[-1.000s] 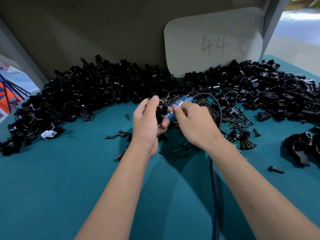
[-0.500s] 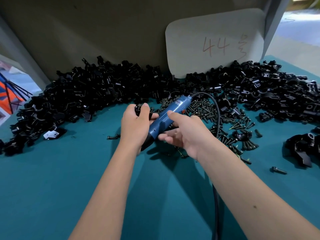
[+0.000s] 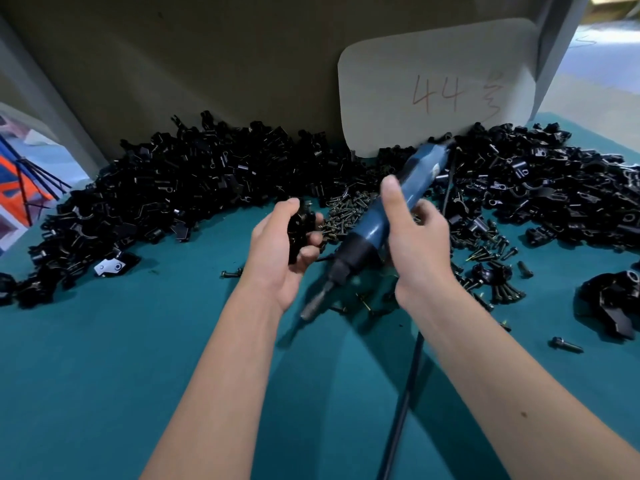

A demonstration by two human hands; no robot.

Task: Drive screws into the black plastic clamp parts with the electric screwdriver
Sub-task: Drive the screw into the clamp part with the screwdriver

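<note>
My left hand (image 3: 277, 258) holds a black plastic clamp part (image 3: 300, 230) between thumb and fingers, above the teal table. My right hand (image 3: 417, 247) grips the blue body of the electric screwdriver (image 3: 388, 216). The tool is tilted, with its bit (image 3: 317, 301) pointing down and left toward me, just right of the left wrist. The bit is apart from the clamp part. A heap of loose screws (image 3: 346, 216) lies just behind both hands. The tool's black cable (image 3: 405, 403) runs toward me along my right forearm.
A long pile of black clamp parts (image 3: 194, 188) stretches across the back of the teal table (image 3: 104, 375), and more clamp parts (image 3: 554, 195) are heaped at the right. A white card (image 3: 433, 84) marked 44 leans on the back wall. Single screws (image 3: 566, 344) lie scattered.
My right hand has swung the screwdriver so its rear end rises toward the card and its bit drops toward me. My left hand has turned palm-in with the clamp part showing.
</note>
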